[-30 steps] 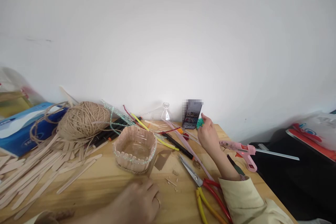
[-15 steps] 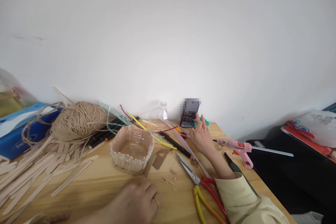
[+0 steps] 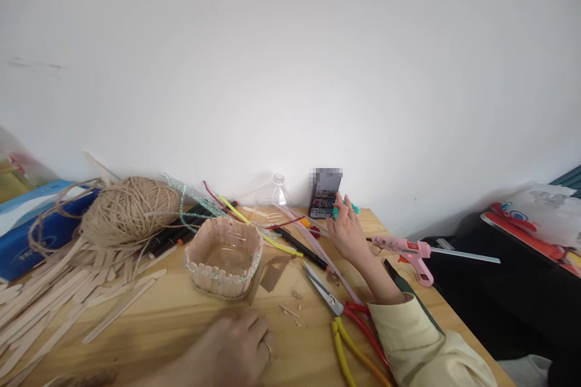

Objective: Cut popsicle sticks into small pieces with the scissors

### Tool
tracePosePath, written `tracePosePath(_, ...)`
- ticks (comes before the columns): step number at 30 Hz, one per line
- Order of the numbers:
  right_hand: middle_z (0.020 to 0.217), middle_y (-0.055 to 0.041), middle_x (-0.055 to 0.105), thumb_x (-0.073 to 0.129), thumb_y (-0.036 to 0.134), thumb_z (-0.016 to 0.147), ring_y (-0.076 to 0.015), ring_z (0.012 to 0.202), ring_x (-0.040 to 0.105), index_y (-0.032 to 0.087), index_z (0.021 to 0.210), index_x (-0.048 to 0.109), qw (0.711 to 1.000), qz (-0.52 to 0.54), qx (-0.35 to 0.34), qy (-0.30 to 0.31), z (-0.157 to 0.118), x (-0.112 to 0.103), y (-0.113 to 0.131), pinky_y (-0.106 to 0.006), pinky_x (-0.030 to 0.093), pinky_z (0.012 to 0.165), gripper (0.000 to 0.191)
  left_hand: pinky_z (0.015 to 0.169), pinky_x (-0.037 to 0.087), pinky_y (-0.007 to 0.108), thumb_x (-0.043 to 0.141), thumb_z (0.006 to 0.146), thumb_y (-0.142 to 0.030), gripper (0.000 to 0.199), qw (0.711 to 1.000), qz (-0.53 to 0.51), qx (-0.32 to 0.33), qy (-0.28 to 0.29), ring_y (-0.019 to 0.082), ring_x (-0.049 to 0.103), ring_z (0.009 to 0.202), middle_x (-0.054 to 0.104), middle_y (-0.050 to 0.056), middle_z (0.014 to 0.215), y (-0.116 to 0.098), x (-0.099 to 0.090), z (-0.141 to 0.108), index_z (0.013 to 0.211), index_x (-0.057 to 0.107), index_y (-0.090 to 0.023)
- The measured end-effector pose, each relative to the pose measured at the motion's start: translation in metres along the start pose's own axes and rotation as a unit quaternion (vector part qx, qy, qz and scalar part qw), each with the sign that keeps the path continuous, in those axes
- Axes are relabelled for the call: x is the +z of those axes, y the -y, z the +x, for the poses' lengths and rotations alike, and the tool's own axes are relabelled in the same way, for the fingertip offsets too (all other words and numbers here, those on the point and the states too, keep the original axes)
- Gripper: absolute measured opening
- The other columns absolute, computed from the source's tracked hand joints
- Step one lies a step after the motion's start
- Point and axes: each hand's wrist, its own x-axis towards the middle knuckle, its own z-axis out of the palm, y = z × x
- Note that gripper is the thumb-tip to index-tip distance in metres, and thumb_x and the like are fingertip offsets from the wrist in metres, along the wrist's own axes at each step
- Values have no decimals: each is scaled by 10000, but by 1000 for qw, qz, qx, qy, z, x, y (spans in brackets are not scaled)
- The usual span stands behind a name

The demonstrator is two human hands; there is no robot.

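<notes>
My right hand (image 3: 348,230) reaches to a phone (image 3: 324,195) that leans upright against the wall. Its fingers are stretched out, with a fingertip at the right edge of the lit screen; whether it presses is too small to tell. A turquoise fuzzy piece (image 3: 354,210) lies behind those fingers. My left hand (image 3: 240,341), a ring on one finger, rests on the table with curled fingers, and I see nothing in it. Just beyond stands a small basket (image 3: 222,287) of craft sticks around a clear plastic inside, with a glittery strand round it.
Scissors (image 3: 333,302) and yellow-handled pliers (image 3: 341,354) lie near my right forearm. A pink glue gun (image 3: 411,251) sits at the table's right edge. To the left are a twine ball (image 3: 131,211), craft sticks (image 3: 54,302) and a blue pack (image 3: 45,230). Behind the basket lie pipe cleaners (image 3: 254,227) and markers (image 3: 304,248).
The view has shifted slightly, so everything sits a little further left. My right hand stays at the phone, and my left hand stays on the table.
</notes>
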Motion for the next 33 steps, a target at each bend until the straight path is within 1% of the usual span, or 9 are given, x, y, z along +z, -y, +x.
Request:
tracePosePath(4,1399,-104,350,536,242,882,-316,1249,354,183,1277,420,1000,14,4,-25,3,-4,-1,-547,341,965,416,424,289,289,613,789,-198,125,1000,4,3,8,159,522,574,604,-2,630,0,-2,0,694,539,-166)
tracePosePath(9,1362,-99,393,539,219,881,-301,1197,421,187,1262,435,998,22,12,-50,6,-6,-2,-528,390,930,396,427,294,280,643,765,-192,133,1000,1,-7,2,164,527,574,612,-4,627,-1,-1,1,691,535,-171)
tracePosePath(11,1366,-99,387,540,217,880,-302,1201,416,187,1260,436,998,20,10,-51,6,-6,-2,-527,392,928,395,420,292,285,663,747,-198,141,1000,2,-9,0,167,534,566,610,-10,620,-1,0,1,685,538,-173)
tracePosePath(14,1395,-119,353,531,211,877,-322,1267,330,162,1270,414,999,13,-4,-33,2,-5,0,-542,349,965,413,430,304,289,673,739,-212,143,1000,2,-9,5,168,543,570,612,-14,628,-1,0,2,689,544,-177)
tracePosePath(18,1386,-212,371,497,229,864,-341,1334,191,47,1289,353,1000,0,-22,10,-6,-2,6,-515,288,1029,484,441,305,287,674,740,-213,143,1000,3,-10,10,166,537,575,611,-12,626,-1,1,1,685,547,-177)
tracePosePath(21,1407,-211,350,462,310,876,-342,1339,181,50,1279,366,999,-3,-26,32,-9,1,10,-514,273,1040,489,437,302,288,678,734,-213,143,1000,2,-4,11,168,535,579,608,-10,627,-1,1,0,683,551,-174)
tracePosePath(24,1412,-212,343,451,362,880,-349,1337,183,52,1266,382,999,2,-27,39,-8,3,11,-534,266,1036,500,427,289,290,675,735,-220,144,1000,5,3,12,166,527,568,605,-8,623,-1,0,0,685,549,-171)
tracePosePath(29,1354,-237,413,438,402,881,-333,1343,168,47,1299,314,999,31,-23,12,-5,-4,10,-558,263,1022,561,423,273,291,672,737,-198,134,999,10,6,30,167,532,577,610,-5,631,0,-3,2,696,548,-169)
tracePosePath(33,1401,-231,341,411,366,895,-288,1356,141,90,1219,357,997,72,-16,-35,1,-25,10,-522,245,1046,429,428,283,297,674,732,-196,129,1000,14,9,25,164,538,567,610,-9,632,-1,-5,2,687,556,-170)
